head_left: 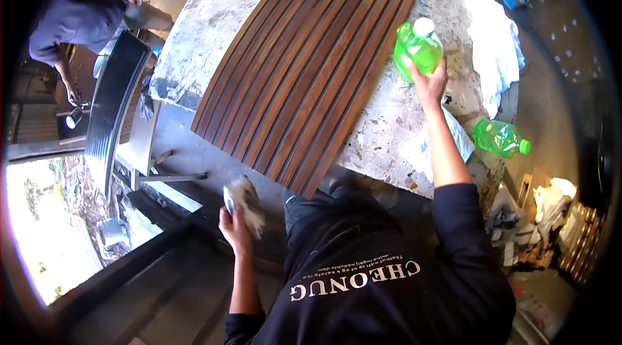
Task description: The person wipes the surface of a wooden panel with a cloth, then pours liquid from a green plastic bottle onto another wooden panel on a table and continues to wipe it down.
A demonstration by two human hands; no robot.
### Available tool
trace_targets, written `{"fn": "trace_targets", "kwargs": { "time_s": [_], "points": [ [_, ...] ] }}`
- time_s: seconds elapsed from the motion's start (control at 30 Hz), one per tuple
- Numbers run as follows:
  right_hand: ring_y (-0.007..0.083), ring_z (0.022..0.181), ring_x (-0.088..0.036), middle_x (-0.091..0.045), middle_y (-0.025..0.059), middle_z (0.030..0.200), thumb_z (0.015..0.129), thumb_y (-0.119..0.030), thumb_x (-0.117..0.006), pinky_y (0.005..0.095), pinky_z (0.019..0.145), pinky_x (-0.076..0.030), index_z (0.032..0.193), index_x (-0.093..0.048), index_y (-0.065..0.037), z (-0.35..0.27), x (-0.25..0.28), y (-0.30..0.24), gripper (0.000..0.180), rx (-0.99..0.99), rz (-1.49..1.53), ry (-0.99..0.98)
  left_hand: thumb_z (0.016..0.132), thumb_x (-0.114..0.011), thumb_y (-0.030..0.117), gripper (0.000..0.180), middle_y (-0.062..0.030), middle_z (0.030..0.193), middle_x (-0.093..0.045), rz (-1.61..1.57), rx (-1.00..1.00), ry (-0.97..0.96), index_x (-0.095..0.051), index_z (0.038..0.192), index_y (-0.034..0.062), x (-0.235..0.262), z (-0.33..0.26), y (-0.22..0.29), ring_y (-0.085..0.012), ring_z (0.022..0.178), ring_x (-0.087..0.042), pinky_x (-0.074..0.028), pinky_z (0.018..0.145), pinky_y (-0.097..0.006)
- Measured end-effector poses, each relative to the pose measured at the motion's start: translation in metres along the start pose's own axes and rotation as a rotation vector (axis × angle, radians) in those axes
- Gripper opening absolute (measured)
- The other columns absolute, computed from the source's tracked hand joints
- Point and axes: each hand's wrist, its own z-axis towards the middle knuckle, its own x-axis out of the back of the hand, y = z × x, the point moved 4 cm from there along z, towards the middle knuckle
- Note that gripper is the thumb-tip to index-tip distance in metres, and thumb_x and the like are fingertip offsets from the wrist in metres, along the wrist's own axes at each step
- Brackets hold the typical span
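My right hand is wrapped round a green plastic bottle with a white cap, at the right edge of a slatted wood panel. Whether the bottle touches the table cannot be told. A crumpled white cloth with dark smudges is gripped in my left hand, off the panel's near left side. The panel has brown ridges with dark grooves between them. It lies on a stained, pale table, and its near end juts past the table's edge.
Another green bottle lies on its side at the table's right edge, near white cloths. At the far left, a person holds a tool beside a dark ribbed panel. Wood pieces and wrappings are piled at right.
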Motion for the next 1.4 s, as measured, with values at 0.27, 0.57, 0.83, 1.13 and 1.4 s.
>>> {"fn": "trace_targets", "kwargs": {
  "time_s": [0.27,0.57,0.83,1.13,1.4],
  "points": [
    [0.0257,0.104,-0.059,-0.058,0.0045,0.119,0.061,-0.011,-0.079,0.0407,0.093,-0.044,0.118,-0.053,-0.014,-0.07,-0.003,-0.091,0.063,0.53,-0.183,-0.475,0.092,-0.059,0.017,0.013,0.0023,0.079,-0.057,-0.536,0.122,-0.207,-0.058,0.091,0.0033,-0.082,0.029,0.041,-0.0043,0.069,-0.048,-0.04,0.061,-0.021],
    [0.0185,0.115,-0.053,-0.057,-0.0026,0.124,0.066,0.001,-0.066,0.0417,0.102,-0.034,0.12,-0.057,-0.021,-0.108,0.002,-0.081,0.059,0.691,-0.389,-0.589,0.093,-0.057,0.015,0.013,-0.0019,0.087,-0.062,-0.677,0.131,-0.038,-0.059,0.097,0.0021,-0.067,0.022,0.027,-0.0077,0.074,-0.055,-0.046,0.067,-0.023],
    [0.0216,0.112,-0.056,-0.061,0.0008,0.117,0.066,0.001,-0.067,0.0448,0.103,-0.033,0.116,-0.058,-0.018,-0.096,0.008,-0.083,0.054,0.568,-0.204,-0.443,0.086,-0.062,0.01,0.012,-0.0076,0.078,-0.063,0.201,-0.228,-0.142,-0.058,0.095,0.0017,-0.096,0.013,0.019,-0.0148,0.066,-0.059,-0.047,0.062,-0.029],
    [0.0253,0.095,-0.062,-0.062,0.014,0.105,0.072,-0.011,-0.076,0.0359,0.084,-0.048,0.113,-0.051,-0.001,-0.018,-0.009,-0.037,0.049,-0.03,0.144,-0.025,0.08,-0.064,0.019,0.013,-0.0116,0.071,-0.063,0.568,-0.831,-0.292,-0.06,0.09,0.0099,-0.172,0.02,0.055,-0.0305,0.063,-0.062,-0.047,0.061,-0.04],
    [0.0275,0.096,-0.061,-0.062,0.0147,0.106,0.073,-0.018,-0.077,0.0372,0.083,-0.047,0.11,-0.057,-0.002,-0.029,-0.012,0.044,0.044,0.015,0.064,0.039,0.08,-0.064,0.014,0.013,-0.0106,0.07,-0.061,0.603,-0.883,-0.486,-0.06,0.091,0.0077,-0.164,0.018,0.051,-0.0288,0.063,-0.062,-0.048,0.065,-0.04]
  ]
}}
